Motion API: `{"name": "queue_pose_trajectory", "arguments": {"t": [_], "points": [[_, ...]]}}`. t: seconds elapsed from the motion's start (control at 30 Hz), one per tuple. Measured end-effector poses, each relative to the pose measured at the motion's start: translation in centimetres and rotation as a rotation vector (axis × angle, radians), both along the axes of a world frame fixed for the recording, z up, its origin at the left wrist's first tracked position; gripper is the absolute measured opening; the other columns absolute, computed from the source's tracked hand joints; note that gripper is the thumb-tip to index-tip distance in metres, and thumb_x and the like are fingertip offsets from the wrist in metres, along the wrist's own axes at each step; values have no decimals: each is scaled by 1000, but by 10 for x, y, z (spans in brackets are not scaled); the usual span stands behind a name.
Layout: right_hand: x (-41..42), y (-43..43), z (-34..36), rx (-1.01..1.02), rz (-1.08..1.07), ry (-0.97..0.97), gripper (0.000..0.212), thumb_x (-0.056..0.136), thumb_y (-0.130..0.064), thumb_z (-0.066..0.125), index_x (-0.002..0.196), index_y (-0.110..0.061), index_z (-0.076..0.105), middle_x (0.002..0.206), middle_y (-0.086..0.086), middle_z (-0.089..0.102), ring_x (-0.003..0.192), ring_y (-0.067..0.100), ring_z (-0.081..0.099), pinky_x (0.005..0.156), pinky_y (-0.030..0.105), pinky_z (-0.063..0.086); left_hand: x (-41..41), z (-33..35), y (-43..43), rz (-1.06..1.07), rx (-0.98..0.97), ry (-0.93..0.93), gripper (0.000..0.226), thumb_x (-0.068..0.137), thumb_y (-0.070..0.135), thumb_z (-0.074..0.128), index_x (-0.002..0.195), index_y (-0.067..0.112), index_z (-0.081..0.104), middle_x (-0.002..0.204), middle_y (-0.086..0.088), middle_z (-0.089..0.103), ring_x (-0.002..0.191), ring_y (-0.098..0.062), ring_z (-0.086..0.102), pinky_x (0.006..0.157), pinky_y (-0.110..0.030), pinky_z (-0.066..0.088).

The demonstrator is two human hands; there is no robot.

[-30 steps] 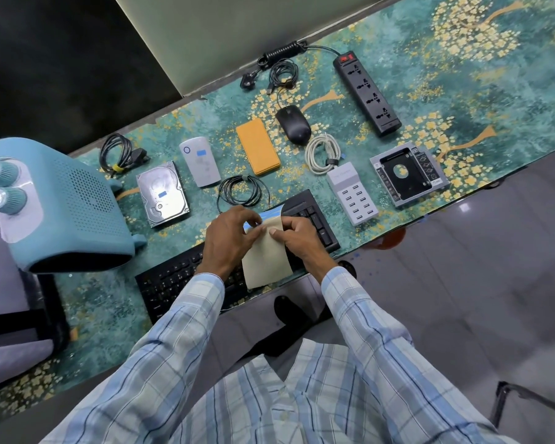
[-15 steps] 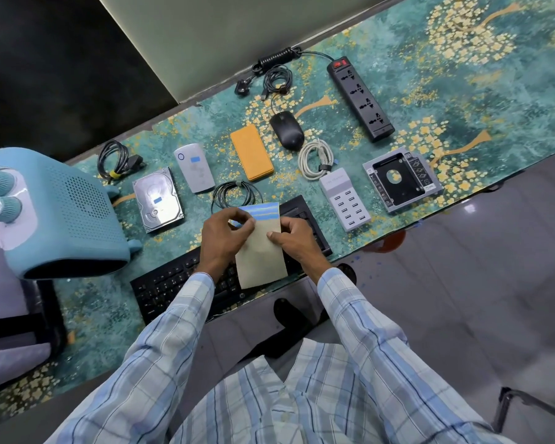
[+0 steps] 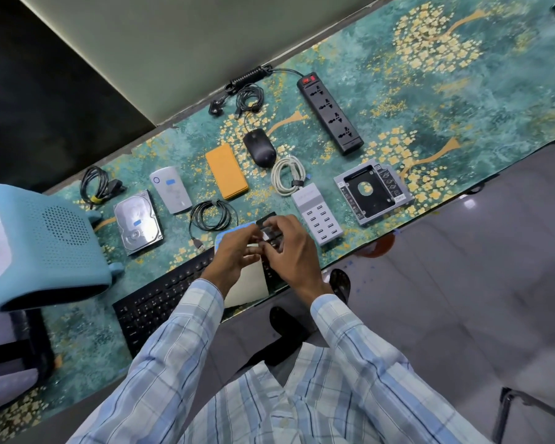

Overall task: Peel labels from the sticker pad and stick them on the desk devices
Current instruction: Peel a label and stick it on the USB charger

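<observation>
The sticker pad (image 3: 247, 285) is lying over the right half of the black keyboard (image 3: 161, 302) at the near edge of the desk, its blue top edge poking out beyond the left hand (image 3: 234, 254). Both hands are meeting just above it: the left hand's fingers are curling together over the pad's upper part, and the right hand (image 3: 293, 251) is hovering beside them with fingers bent and fingertips drawn close. Motion blur is hiding whether either hand is pinching a label, so I cannot tell.

Just right of the hands a white multi-port USB charger (image 3: 316, 214) is sitting, with a drive caddy (image 3: 370, 195) farther right. Left of the hands a coiled black cable (image 3: 213, 216) is resting, then a hard drive (image 3: 138, 224) and a white device (image 3: 170, 189), each wearing a blue label. Farther back are an orange case (image 3: 226, 171), a mouse (image 3: 259, 148), and a power strip (image 3: 330, 113).
</observation>
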State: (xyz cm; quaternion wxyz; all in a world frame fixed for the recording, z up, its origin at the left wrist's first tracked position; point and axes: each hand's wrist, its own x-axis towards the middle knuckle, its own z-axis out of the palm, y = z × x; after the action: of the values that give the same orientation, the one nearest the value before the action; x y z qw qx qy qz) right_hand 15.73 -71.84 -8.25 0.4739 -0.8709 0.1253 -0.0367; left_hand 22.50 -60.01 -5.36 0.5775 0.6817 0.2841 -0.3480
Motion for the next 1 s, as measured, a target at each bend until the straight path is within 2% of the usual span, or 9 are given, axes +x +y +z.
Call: {"name": "queue_pose_trajectory", "arguments": {"t": [0.07, 0.17, 0.33, 0.47, 0.53, 0.63, 0.8, 1.0], "points": [[-5, -14, 0, -19, -1, -21, 29, 85, -21, 76, 111, -23, 63, 105, -5, 61, 69, 5, 47, 68, 27, 53, 0, 0, -16, -20, 1, 19, 10, 85, 10, 62, 75, 10, 63, 64, -2, 57, 54, -17, 50, 58, -27, 45], [-8, -40, -4, -14, -35, -37, 18, 87, -20, 75, 103, -21, 67, 98, -6, 64, 66, 2, 43, 64, 24, 48, -1, -2, -40, -51, 10, 47, 7, 84, 11, 61, 78, 8, 63, 59, 0, 57, 55, -17, 45, 60, -28, 42], [-9, -76, -7, 23, -40, -54, 7, 88, -24, 74, 91, -19, 69, 90, -5, 66, 58, 10, 52, 61, 31, 52, -3, -7, -70, -60, 8, 83, 9, 83, 15, 60, 83, 5, 59, 71, -6, 55, 55, -18, 45, 50, -25, 41], [-8, -101, -17, 114, -228, -4, 6, 89, -20, 74, 86, -15, 71, 88, -3, 69, 64, 13, 61, 64, 32, 54, -2, -16, -94, -51, 76, 62, 17, 92, 22, 58, 93, 6, 65, 80, -4, 64, 55, -18, 55, 52, -25, 47], [-9, -112, -24, 151, -311, 35, 5, 90, -19, 72, 87, -15, 72, 89, -3, 71, 72, 12, 64, 67, 31, 55, -4, -24, -104, -94, 148, 3, 18, 96, 22, 58, 102, 5, 63, 91, -6, 66, 63, -20, 60, 58, -28, 53], [-10, -120, -27, 157, -315, 132, 5, 92, -18, 65, 88, -17, 68, 88, -2, 71, 73, 16, 63, 63, 29, 50, -15, -34, -114, -188, 219, -105, 28, 94, 22, 62, 115, 5, 56, 105, -14, 67, 77, -21, 63, 70, -33, 58], [-10, -121, -23, 97, -260, 297, 6, 97, -14, 54, 91, -12, 56, 86, 6, 68, 77, 27, 63, 64, 37, 52, -27, -36, -123, -214, 221, -176, 44, 90, 15, 67, 126, 17, 43, 97, -12, 63, 83, -23, 63, 84, -42, 59], [3, -122, -15, 309, -328, 461, 13, 97, -12, 44, 94, -8, 56, 89, 7, 63, 84, 32, 60, 69, 37, 47, -28, -35, -116, -178, 131, -183, 48, 91, 16, 70, 130, 21, 44, 101, -12, 62, 97, -25, 66, 88, -41, 60]]}}
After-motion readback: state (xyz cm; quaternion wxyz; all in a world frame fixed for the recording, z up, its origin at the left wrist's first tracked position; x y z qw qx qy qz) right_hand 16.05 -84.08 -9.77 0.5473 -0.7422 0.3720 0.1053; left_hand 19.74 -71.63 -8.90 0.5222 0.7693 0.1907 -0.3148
